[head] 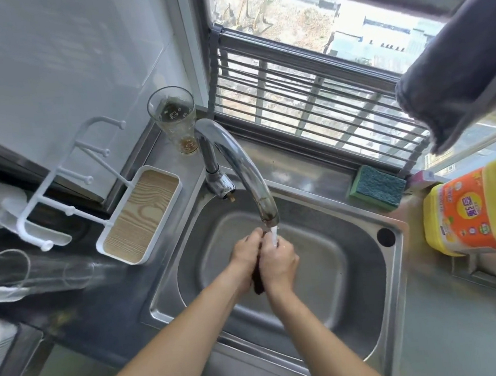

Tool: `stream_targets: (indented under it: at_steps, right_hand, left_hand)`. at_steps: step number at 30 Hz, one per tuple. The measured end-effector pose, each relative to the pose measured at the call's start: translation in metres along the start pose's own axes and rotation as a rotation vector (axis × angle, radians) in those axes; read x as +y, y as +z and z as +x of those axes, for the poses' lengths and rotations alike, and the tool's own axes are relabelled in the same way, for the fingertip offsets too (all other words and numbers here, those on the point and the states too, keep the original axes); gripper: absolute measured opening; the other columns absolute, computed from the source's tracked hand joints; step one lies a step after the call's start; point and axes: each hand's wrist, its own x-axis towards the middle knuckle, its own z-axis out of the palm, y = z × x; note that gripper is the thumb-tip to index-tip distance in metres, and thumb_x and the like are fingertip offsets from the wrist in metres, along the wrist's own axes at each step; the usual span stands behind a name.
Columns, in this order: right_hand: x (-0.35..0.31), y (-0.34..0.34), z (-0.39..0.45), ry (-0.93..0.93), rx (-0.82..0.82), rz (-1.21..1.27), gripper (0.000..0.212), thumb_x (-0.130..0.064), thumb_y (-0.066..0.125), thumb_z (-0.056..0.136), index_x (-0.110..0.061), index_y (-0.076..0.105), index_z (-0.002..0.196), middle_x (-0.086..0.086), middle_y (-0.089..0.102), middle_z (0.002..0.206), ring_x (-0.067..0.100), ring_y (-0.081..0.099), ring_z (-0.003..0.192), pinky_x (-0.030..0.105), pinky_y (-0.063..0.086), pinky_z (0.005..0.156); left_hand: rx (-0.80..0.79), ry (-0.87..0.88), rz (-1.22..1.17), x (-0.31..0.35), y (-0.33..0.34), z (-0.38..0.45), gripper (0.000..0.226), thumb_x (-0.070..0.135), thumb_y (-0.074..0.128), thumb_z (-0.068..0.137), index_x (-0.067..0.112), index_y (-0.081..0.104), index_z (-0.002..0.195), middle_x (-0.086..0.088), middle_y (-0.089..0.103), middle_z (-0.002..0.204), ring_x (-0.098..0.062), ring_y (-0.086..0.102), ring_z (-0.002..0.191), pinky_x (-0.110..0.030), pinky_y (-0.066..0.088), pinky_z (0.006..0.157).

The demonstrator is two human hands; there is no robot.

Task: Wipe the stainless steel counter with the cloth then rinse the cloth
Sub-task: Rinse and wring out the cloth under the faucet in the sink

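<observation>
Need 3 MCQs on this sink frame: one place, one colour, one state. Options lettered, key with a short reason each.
1. Where does the green sponge lie?
A. in the basin
B. on the sink's back ledge below the window
C. in the wood-grain tray

2. What colour is the big detergent jug?
A. yellow with an orange label
B. blue
C. white

3. What state is the faucet in?
A. off
B. running onto the hands
C. removed

Key: B, the sponge sits on the ledge right of the faucet. A, yellow body, orange label. B, a white stream falls from the spout where the left hand and right hand hold the dark cloth over the sink.
</observation>
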Motion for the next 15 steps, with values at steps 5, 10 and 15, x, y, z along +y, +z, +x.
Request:
stream_targets:
  at_steps: [5,10,15]
  right_hand:
    - [0.016,0.001,0.013,-0.021,-0.046,-0.075,0.038,-0.034,0.048,0.097,-0.01,0.066,0.074,0.024,0.073,0.09,0.043,0.064,0.088,0.036,0.034,0.069]
    - [0.026,-0.02,0.057,0.187,-0.103,0.02,0.037,-0.041,0.052,0.101,-0.011,0.074,0.095,0.015,0.073,0.101,0.031,0.065,0.1,0.035,0.044,0.086]
    - [0.029,-0.034,0.042,0.456,-0.27,0.44,0.01,-0.009,0.057,0.089,-0.008,0.058,0.079,0.017,0.062,0.079,0.029,0.059,0.073,0.041,0.05,0.072]
  left_hand:
    - [-0.071,-0.007,0.009,-0.014,-0.008,-0.004,0.032,0.044,0.061,0.09,0.016,0.071,0.078,-0.001,0.068,0.072,-0.017,0.061,0.063,-0.026,0.047,0.06]
    - [-0.243,0.023,0.3,-0.012,-0.023,-0.01,0.023,0.039,0.045,0.105,0.023,0.063,0.103,0.007,0.064,0.069,-0.004,0.057,0.049,-0.015,0.038,0.043]
    - [-0.107,0.025,0.025,-0.008,-0.053,0.013,0.028,0.005,0.043,0.097,0.022,0.058,0.114,-0.011,0.068,0.1,-0.021,0.065,0.077,-0.029,0.049,0.063]
